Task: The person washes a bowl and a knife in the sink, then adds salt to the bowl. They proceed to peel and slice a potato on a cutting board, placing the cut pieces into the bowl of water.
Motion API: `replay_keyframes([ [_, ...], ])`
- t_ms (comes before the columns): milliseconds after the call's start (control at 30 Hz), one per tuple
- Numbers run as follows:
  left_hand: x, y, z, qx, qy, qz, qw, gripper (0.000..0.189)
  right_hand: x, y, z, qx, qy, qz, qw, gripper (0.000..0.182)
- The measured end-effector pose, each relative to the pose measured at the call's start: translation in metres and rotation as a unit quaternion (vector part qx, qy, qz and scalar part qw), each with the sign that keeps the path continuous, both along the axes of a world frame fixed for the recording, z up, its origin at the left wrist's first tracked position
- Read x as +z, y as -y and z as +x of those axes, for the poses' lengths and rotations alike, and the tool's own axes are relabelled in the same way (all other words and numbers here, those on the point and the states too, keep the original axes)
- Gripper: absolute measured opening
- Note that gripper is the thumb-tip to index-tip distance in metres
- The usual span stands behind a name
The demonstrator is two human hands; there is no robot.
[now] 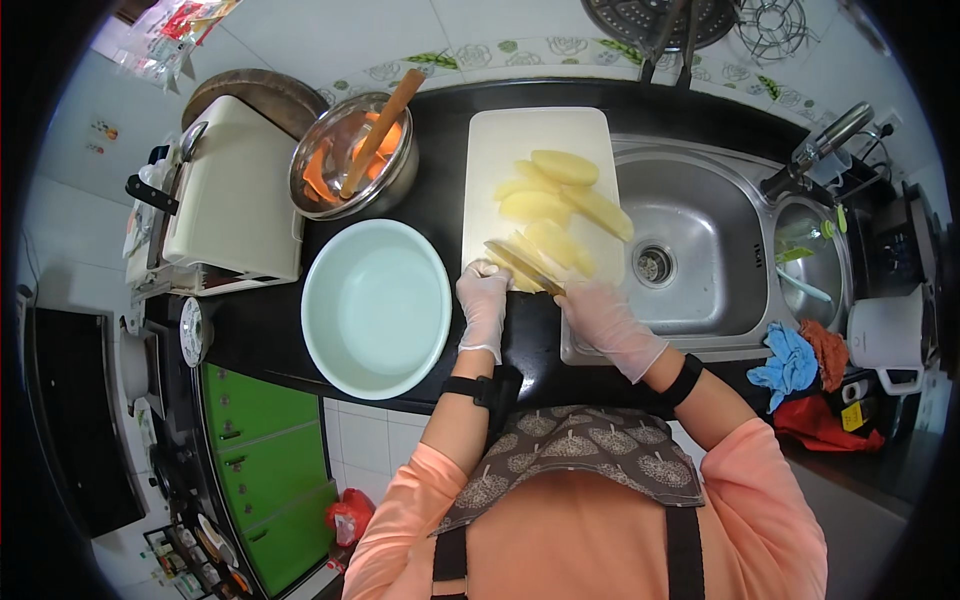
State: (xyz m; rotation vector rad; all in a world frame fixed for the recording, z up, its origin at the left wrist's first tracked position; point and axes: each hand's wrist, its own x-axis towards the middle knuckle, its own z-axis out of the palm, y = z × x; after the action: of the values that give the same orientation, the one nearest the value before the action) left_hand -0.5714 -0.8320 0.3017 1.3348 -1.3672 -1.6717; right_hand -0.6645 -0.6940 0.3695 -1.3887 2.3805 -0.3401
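Note:
My right hand (pixel 606 326), in a clear disposable glove, grips the handle of a kitchen knife (pixel 531 271). The blade slants up and left over thin potato slices (pixel 551 244) at the near side of a white cutting board (pixel 487 150). On the blade's left, my gloved left hand (pixel 484 300) curls its fingers against the potato at the board's near left corner; the fingertips are partly hidden. Larger peeled potato pieces (pixel 564 168) lie farther back on the board, one reaching over its right edge towards the sink.
Left of the board stands a pale green basin (pixel 375 307). Behind it, a steel bowl (pixel 405 169) holds orange peelings and a wooden-handled tool (pixel 386 127). A stainless sink (pixel 697 225) with a faucet (pixel 817 150) is on the right, near a blue cloth (pixel 784 364). A cream knife holder (pixel 240 202) stands far left.

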Motion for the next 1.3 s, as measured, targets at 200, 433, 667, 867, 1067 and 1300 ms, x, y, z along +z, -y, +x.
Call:
replay_keyframes([
  [200, 0.001, 0.0, 0.001, -0.006, -0.015, 0.007, 1.0, 0.017, -0.003, 0.003, 0.002, 0.018, -0.029, -0.008, 0.999, 0.018],
  [433, 0.005, 0.0, 0.001, -0.012, -0.009, 0.012, 1.0, 0.016, -0.033, 0.034, 0.002, 0.019, -0.033, -0.042, 0.998, 0.018],
  [667, -0.002, 0.001, 0.001, -0.005, -0.011, -0.002, 1.0, 0.016, -0.042, 0.012, -0.008, -0.018, 0.027, -0.084, 0.996, 0.024],
  [867, 0.003, 0.0, 0.001, -0.009, -0.011, 0.005, 1.0, 0.016, -0.004, 0.001, -0.001, -0.004, -0.018, -0.018, 1.0, 0.021],
  [1067, -0.001, 0.001, 0.003, -0.014, -0.024, -0.002, 1.0, 0.017, -0.004, 0.002, 0.001, 0.003, -0.002, -0.008, 1.0, 0.026],
  [1300, 0.002, -0.001, 0.001, -0.02, 0.002, -0.006, 1.0, 0.017, -0.016, 0.017, 0.003, 0.005, -0.01, -0.011, 1.0, 0.02],
])
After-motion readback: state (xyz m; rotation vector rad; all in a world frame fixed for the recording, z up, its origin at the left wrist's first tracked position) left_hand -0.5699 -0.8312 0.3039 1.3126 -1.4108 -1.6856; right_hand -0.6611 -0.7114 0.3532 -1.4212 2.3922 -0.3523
